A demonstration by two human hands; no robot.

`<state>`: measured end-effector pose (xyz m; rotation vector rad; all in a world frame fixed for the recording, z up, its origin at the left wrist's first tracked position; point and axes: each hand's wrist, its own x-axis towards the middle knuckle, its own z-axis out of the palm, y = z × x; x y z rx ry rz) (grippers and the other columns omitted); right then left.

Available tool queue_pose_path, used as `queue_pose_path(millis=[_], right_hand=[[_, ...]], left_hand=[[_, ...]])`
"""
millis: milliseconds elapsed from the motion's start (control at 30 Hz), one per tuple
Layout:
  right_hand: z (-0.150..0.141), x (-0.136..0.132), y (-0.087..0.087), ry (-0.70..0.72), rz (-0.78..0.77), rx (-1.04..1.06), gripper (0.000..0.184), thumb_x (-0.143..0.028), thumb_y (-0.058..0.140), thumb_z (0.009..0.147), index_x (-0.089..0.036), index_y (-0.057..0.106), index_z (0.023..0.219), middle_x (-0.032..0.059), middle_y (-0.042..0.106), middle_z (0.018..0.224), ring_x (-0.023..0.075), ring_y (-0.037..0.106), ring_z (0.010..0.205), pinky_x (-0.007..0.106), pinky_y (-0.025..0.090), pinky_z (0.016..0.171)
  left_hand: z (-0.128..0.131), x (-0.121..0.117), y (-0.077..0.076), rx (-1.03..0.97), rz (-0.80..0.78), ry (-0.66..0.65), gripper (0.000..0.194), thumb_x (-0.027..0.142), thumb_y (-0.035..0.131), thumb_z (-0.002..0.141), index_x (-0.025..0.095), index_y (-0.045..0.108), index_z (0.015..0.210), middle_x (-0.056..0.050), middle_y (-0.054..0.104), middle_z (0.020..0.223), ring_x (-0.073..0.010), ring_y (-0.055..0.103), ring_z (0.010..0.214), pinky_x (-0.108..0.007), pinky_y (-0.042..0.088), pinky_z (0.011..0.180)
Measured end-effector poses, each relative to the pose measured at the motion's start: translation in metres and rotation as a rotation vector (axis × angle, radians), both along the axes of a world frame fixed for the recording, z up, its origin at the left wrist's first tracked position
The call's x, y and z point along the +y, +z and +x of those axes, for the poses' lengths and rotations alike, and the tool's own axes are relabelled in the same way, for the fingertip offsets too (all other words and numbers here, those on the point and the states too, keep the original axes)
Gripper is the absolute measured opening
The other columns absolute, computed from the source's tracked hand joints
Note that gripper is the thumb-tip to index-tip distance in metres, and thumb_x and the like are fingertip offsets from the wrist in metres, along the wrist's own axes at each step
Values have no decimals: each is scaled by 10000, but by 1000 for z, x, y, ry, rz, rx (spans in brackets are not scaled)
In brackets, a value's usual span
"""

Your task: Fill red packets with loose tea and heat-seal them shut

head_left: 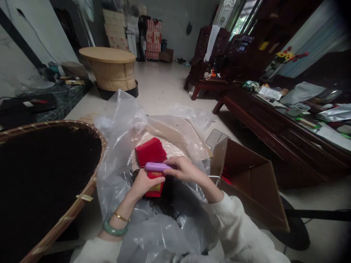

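My left hand is closed around a small red packet with gold print, held upright over dark loose leaves lying in a clear plastic bag. My right hand grips a slim purple tool laid across the top of the packet. Just behind the hands rests a fanned stack of red packets on a round tray lined with plastic. A green bangle and a gold bracelet sit on my left wrist.
A wide woven basket filled with dark leaves stands at the left. An open cardboard box lies to the right. A dark wooden bench with clutter runs along the right. A round wooden table stands further back.
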<state>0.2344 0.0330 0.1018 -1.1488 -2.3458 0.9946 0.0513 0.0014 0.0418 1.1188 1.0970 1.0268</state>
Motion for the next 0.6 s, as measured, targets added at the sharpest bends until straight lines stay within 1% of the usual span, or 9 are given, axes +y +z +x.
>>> queue_pose_path(millis=[67, 133, 200, 267, 367, 467, 533, 600], right_hand=[[0, -1, -1, -15, 40, -20, 154, -274, 629, 881, -177, 719, 962, 33, 712, 835, 166, 603, 739, 259, 404, 682], [1, -3, -2, -43, 68, -46, 142, -270, 628, 882, -182, 716, 951, 33, 701, 815, 165, 595, 730, 257, 393, 673], [3, -3, -3, -63, 70, -65, 130, -266, 628, 882, -181, 714, 929, 36, 691, 803, 166, 589, 729, 256, 386, 665], [4, -4, -4, -70, 60, -66, 134, -274, 621, 888, -183, 712, 925, 35, 688, 805, 166, 587, 733, 256, 385, 665], [4, -4, -6, -67, 52, -43, 158, -307, 607, 905, -193, 710, 942, 32, 696, 817, 170, 593, 753, 259, 393, 684], [4, -4, -6, -62, 54, -18, 172, -317, 596, 916, -193, 709, 953, 37, 706, 840, 176, 601, 771, 266, 403, 702], [3, -6, -5, -62, 58, -7, 176, -316, 587, 922, -193, 709, 954, 37, 708, 848, 175, 602, 767, 267, 407, 705], [3, -8, -5, -65, 69, 0, 178, -319, 584, 925, -195, 708, 958, 36, 707, 852, 175, 604, 769, 267, 410, 709]], left_hand=[[-1, -1, -1, 21, -27, -21, 478, 270, 832, 561, 147, 715, 1008, -98, 764, 1018, -263, 702, 944, -376, 548, 883], [-2, -2, -4, 51, -88, -65, 455, 269, 837, 539, 130, 719, 956, -94, 770, 921, -256, 711, 842, -377, 566, 813], [-3, -4, -8, 69, -150, -110, 407, 273, 841, 526, 121, 722, 884, -85, 763, 819, -241, 705, 743, -370, 572, 738], [-4, -5, -10, 70, -180, -140, 363, 273, 844, 519, 124, 721, 827, -75, 756, 766, -228, 697, 696, -359, 570, 700], [-7, -6, -10, 69, -190, -168, 339, 259, 845, 508, 137, 722, 799, -66, 761, 768, -218, 697, 698, -354, 569, 714], [-9, -6, -7, 83, -217, -179, 357, 247, 852, 486, 139, 719, 799, -65, 765, 773, -221, 700, 709, -358, 567, 731], [-8, -5, -5, 68, -235, -145, 395, 282, 855, 498, 133, 714, 835, -72, 764, 784, -231, 704, 717, -363, 566, 725], [-7, -4, -4, 15, -240, -76, 466, 357, 848, 532, 127, 706, 912, -85, 765, 834, -247, 710, 749, -372, 565, 730]])
